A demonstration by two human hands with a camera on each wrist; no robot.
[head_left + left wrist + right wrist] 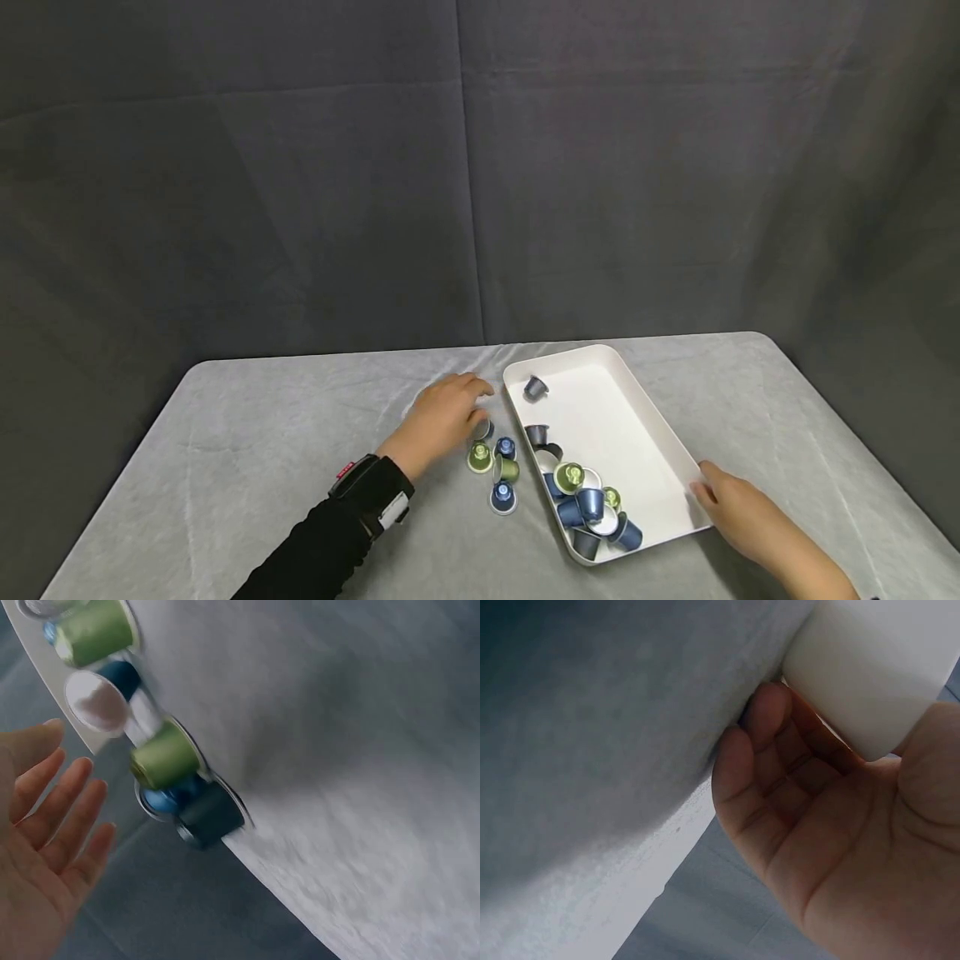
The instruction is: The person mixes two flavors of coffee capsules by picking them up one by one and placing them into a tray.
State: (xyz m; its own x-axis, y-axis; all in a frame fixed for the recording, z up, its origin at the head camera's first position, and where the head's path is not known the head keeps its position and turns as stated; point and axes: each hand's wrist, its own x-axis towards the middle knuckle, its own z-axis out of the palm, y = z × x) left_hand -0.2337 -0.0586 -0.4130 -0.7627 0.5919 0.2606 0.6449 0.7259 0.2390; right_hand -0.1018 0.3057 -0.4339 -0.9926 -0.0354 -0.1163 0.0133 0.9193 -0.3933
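White tray on pale grey table. Inside tray: capsules in green, blue and dark grey, some with silver foil faces. Left of tray: loose capsules, two green, two blue, one dark grey. Black sleeve with red-marked band. Dark grey backdrop, plain, creased.

A surface draped in wrinkled grey cloth carries a white tray right of centre; at the tray's 9 o'clock, five coffee capsules sit clustered directly on the cloth, green, blue and dark grey.
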